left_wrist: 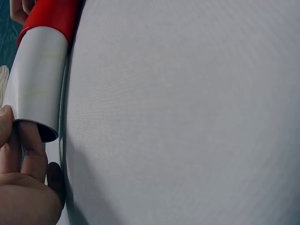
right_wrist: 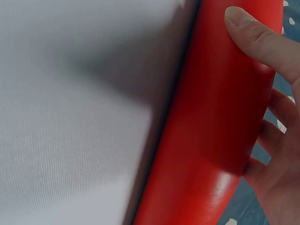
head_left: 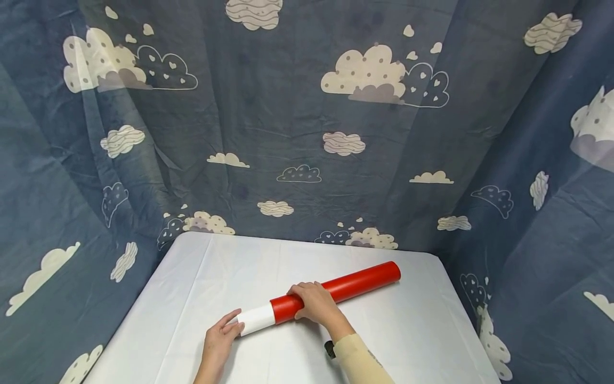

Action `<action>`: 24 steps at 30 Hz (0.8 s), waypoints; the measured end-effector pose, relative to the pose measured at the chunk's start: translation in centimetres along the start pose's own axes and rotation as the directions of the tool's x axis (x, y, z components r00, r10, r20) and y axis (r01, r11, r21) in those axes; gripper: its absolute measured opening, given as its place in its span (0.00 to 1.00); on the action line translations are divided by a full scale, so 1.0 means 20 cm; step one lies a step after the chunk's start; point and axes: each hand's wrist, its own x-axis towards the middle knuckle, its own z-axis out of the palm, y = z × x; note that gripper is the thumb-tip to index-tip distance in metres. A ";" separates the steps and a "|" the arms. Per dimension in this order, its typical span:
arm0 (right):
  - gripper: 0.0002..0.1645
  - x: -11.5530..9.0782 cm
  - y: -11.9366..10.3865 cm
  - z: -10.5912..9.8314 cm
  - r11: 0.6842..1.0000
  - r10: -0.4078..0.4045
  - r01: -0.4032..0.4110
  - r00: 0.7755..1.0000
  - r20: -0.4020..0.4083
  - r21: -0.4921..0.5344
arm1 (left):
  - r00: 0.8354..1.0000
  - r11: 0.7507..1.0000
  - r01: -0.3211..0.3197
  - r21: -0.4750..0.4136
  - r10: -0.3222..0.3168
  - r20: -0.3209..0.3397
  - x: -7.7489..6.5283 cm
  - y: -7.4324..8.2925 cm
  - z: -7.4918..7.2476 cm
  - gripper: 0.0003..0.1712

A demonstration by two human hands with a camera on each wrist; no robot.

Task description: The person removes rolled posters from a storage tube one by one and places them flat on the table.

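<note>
Tube (head_left: 357, 284), red, gripped by right hand (head_left: 315, 303); white roll (head_left: 257, 319), protruding, pinched at end by left hand (head_left: 219, 340); roll could be creased by overtight pinch

The left hand (left_wrist: 28, 192) pinches the near rim of a white tube (left_wrist: 40, 79), the thumb outside it and a finger reaching into the dark open end. The tube, faintly marked with yellowish streaks, runs up into a wider red tube (left_wrist: 52, 16), beside which fingers of the right hand (left_wrist: 18, 10) show; a white surface (left_wrist: 187, 112), shadowed near the left hand, fills the rest.
</note>
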 end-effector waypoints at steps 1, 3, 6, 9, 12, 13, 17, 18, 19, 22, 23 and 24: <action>0.32 0.00 0.00 0.00 1.000 0.003 -0.003 1.000 0.003 0.005 | 1.000 1.000 0.004 -0.002 -0.004 -0.003 0.00 0.00 0.00 0.29; 0.32 0.00 0.01 0.00 1.000 0.005 -0.005 1.000 0.006 0.014 | 1.000 1.000 0.011 -0.010 -0.011 -0.007 0.00 0.00 0.00 0.29; 0.33 0.00 0.02 -0.01 1.000 0.014 -0.014 1.000 0.013 0.025 | 1.000 1.000 0.008 -0.015 -0.008 -0.002 0.00 0.00 0.00 0.29; 0.33 -0.01 0.03 -0.02 0.999 0.018 -0.019 1.000 0.020 0.031 | 1.000 1.000 0.011 -0.016 -0.011 0.004 0.00 -0.01 -0.01 0.30; 0.33 -0.01 0.05 -0.02 0.999 0.019 -0.021 0.999 0.033 0.035 | 1.000 1.000 0.017 -0.013 -0.017 0.005 -0.01 -0.01 -0.01 0.30; 0.33 -0.01 0.05 -0.02 0.999 0.019 -0.020 0.999 0.037 0.037 | 1.000 1.000 0.018 -0.015 -0.017 0.006 -0.01 -0.01 -0.01 0.30; 0.32 0.00 0.06 -0.03 0.999 0.020 -0.022 0.999 0.045 0.038 | 1.000 1.000 0.015 -0.021 -0.014 0.011 -0.01 0.00 -0.01 0.30; 0.32 0.00 0.07 -0.03 0.999 0.022 -0.024 0.999 0.047 0.037 | 1.000 1.000 0.014 -0.020 -0.013 0.013 0.00 0.00 -0.01 0.30; 0.32 0.00 0.07 -0.04 0.999 0.023 -0.025 0.999 0.050 0.035 | 1.000 1.000 0.013 -0.017 -0.013 0.014 0.00 0.00 -0.01 0.30; 0.31 0.00 0.08 -0.04 0.999 0.020 -0.022 0.998 0.055 0.032 | 1.000 1.000 0.015 -0.008 -0.015 0.011 0.00 0.01 -0.01 0.30; 0.31 0.00 0.08 -0.04 0.999 0.018 -0.020 0.998 0.057 0.030 | 1.000 1.000 0.013 -0.004 -0.013 0.010 0.00 0.01 -0.01 0.30; 0.31 0.00 0.08 -0.04 0.999 0.017 -0.019 0.998 0.057 0.028 | 1.000 1.000 0.014 -0.004 -0.014 0.007 0.00 0.01 0.00 0.30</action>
